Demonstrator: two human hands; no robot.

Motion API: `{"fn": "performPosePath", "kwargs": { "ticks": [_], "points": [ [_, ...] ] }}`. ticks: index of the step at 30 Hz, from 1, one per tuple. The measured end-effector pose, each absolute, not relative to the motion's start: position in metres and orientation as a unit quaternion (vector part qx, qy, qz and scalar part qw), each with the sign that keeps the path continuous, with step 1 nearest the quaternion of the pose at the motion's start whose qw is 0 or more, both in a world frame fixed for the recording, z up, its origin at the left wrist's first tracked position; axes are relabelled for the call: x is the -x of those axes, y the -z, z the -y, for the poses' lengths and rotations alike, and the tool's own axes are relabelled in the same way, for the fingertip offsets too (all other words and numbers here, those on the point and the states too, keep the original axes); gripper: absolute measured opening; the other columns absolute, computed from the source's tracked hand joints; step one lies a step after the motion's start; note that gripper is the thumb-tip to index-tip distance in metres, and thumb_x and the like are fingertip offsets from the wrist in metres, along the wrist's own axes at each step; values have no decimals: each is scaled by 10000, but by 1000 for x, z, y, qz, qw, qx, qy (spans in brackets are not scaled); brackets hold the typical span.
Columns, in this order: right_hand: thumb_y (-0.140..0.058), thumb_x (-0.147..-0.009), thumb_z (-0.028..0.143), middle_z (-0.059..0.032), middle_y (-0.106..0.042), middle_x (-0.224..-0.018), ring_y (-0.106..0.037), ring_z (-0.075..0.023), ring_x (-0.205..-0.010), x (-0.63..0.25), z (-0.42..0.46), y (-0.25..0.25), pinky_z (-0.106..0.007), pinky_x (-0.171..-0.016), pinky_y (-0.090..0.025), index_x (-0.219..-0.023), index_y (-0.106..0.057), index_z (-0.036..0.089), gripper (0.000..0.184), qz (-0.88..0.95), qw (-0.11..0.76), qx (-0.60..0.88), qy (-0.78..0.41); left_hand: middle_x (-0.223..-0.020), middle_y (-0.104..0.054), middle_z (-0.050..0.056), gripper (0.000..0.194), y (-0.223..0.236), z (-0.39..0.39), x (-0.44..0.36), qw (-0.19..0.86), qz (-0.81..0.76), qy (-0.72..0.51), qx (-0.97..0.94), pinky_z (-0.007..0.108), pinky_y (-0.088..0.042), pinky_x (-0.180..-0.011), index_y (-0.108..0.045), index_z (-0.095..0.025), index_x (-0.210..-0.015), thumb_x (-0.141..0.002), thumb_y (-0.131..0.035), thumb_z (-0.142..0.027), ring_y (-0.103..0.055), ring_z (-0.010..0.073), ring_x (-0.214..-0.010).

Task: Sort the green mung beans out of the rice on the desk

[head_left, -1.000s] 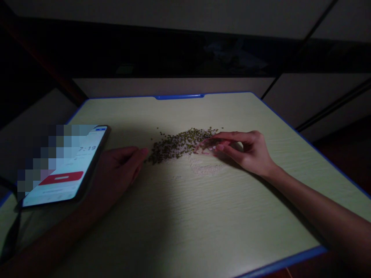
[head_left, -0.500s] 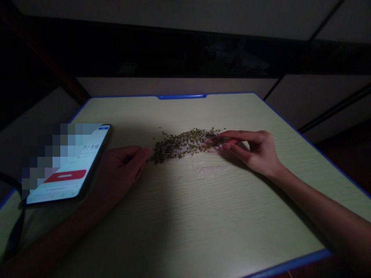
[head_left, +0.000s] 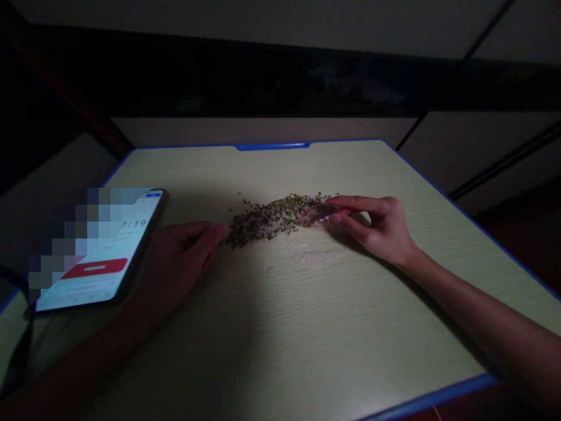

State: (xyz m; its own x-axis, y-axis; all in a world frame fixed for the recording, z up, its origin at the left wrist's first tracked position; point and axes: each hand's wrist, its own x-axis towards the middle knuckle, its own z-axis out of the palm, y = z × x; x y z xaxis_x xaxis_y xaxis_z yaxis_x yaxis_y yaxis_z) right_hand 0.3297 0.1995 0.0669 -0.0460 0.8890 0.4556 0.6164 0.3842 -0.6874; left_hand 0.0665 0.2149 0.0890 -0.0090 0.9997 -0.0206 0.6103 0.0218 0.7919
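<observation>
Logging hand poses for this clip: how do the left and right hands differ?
The right hand pinches a clear pinkish object; the left hand is curled, with nothing visibly held. The left hand lies in shadow; the right hand is better lit. The left hand is beside the left end of the grain pile, the right hand at its right end. Both are bare and over the same table.

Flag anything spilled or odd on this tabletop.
A pale, powdery streak lies on the tabletop, nearer the camera than the green grain heap, as if spilled. A few stray grains sit apart beyond the heap's far edge.
</observation>
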Motion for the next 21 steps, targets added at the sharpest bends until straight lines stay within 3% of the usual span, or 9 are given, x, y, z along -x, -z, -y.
{"fn": "performPosePath", "kwargs": {
  "ticks": [10,18,21],
  "points": [
    [-607,-745,212,-48,-714,-654,-525,-125,-475,-331,-196,-70,-267,-437,-399,-930,-736,170,229,718,427,525,-165,-312,-346,-69,387,-89,-215,-65,314,-637,-306,-634,196,-265,-391,-380,-200,-363,-666,-475,-422,-330,65,-331],
    [-607,-750,233,-53,-730,-742,-560,-131,-520,-330,-195,-69,-266,-448,-416,-932,-737,200,227,731,412,512,-184,-313,-346,-70,380,-90,-216,-67,315,-638,-308,-632,200,-263,-393,-386,-200,-370,-673,-477,-411,-327,65,-330],
    [-608,-747,244,-44,-716,-673,-519,-115,-467,-329,-195,-69,-258,-417,-389,-923,-740,184,228,729,413,518,-173,-316,-351,-69,389,-89,-216,-66,312,-633,-305,-640,201,-265,-394,-384,-200,-369,-681,-474,-413,-329,66,-332]
  ]
}}
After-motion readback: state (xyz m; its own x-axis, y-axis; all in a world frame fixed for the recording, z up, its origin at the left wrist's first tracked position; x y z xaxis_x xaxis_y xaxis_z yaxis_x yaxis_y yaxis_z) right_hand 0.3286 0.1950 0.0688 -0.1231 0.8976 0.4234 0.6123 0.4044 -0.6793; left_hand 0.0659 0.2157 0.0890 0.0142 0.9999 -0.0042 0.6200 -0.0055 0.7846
